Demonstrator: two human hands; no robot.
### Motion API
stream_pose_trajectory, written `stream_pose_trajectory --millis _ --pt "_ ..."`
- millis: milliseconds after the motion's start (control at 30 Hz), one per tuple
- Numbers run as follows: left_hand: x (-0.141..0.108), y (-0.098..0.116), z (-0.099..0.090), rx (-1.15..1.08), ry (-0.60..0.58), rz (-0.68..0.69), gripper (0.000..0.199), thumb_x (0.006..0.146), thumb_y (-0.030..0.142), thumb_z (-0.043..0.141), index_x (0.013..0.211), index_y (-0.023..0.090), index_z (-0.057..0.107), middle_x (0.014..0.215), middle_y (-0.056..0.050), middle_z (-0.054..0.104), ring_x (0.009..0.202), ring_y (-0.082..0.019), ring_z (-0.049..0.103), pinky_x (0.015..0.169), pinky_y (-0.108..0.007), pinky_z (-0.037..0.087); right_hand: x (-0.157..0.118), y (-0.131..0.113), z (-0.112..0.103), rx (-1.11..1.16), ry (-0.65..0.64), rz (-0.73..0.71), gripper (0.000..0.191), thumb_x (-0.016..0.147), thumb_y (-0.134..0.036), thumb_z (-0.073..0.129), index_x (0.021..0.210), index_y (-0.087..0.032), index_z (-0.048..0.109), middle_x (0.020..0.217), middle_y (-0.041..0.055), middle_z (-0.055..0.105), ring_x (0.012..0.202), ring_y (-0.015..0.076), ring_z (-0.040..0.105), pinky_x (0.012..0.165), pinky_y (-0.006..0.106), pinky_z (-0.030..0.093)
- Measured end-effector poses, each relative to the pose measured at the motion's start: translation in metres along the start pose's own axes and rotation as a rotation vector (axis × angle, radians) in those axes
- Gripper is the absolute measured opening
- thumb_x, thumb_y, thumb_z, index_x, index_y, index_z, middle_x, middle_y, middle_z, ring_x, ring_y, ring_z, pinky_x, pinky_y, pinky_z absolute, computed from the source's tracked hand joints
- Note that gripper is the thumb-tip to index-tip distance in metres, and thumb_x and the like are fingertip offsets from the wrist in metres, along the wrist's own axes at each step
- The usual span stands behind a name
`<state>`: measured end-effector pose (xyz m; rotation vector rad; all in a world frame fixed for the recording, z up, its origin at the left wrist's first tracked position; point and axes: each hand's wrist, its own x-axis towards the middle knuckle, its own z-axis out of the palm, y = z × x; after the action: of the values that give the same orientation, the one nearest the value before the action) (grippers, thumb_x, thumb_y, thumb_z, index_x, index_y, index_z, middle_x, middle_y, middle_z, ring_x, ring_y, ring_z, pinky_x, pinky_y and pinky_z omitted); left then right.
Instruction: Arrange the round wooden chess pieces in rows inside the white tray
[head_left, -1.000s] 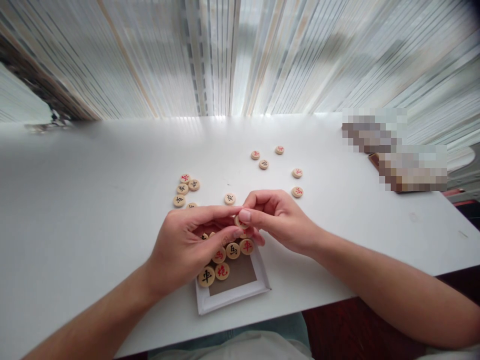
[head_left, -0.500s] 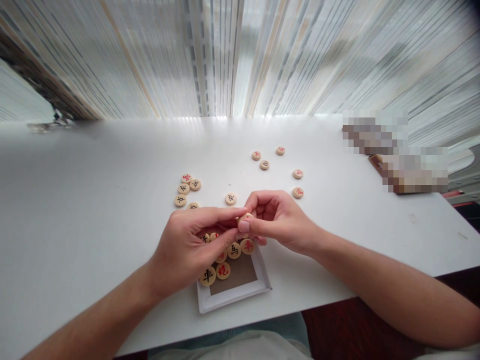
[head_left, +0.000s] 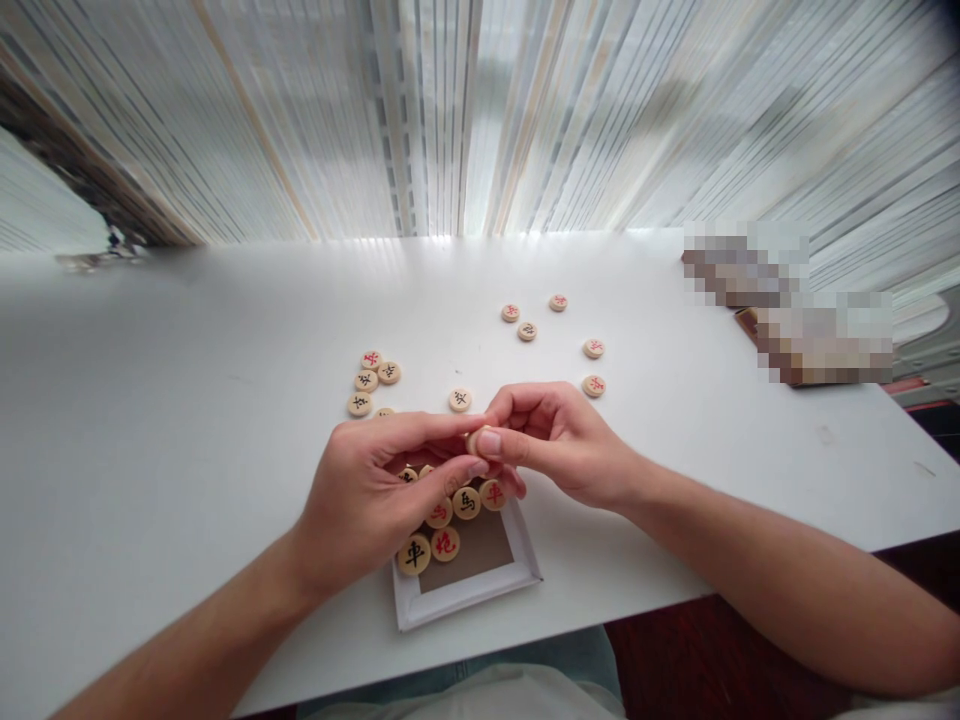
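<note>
Over the back of a white box (head_left: 469, 600), my right hand (head_left: 559, 440) pinches a round wooden piece (head_left: 475, 442) between thumb and fingers. My left hand (head_left: 397, 480) meets it there, its fingertips around the same piece. Several wooden pieces lie in the box, among them a black-marked one (head_left: 414, 554), a red-marked one (head_left: 445, 544) and another black-marked one (head_left: 466, 502). My left hand hides part of the box and some pieces. Just behind the hands lies a single black-marked piece (head_left: 460, 400).
Several pieces (head_left: 366, 380) cluster on the white table (head_left: 187, 420) left of centre. More pieces (head_left: 527, 331) are scattered behind and right of the hands. Blurred-out items (head_left: 825, 340) sit at the right rear, and a striped curtain (head_left: 465, 120) hangs behind the table.
The thumb of my right hand has slid over the held piece, covering more of its face. Both hands stay together above the box.
</note>
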<state>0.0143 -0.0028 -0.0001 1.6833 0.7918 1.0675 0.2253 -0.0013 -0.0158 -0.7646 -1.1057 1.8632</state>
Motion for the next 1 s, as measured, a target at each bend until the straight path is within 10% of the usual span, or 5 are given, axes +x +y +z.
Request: stream_pose_trajectory --millis 1000 --pt "-0.0025 -0.0063 -0.0020 0.144 0.179 -0.042 0.016 0.089 0.017 0.089 0.104 0.022 0.089 0.098 -0.002 0.089 0.082 -0.017 0.085 0.078 -0.021 0.072 -0.0037 0.0084 0.0009 -0.462 0.222 -0.454 0.017 0.090 -0.029 0.090 0.103 -0.019 0.084 0.092 0.0075 0.084 0.076 0.0180 0.077 0.064 0.028 0.066"
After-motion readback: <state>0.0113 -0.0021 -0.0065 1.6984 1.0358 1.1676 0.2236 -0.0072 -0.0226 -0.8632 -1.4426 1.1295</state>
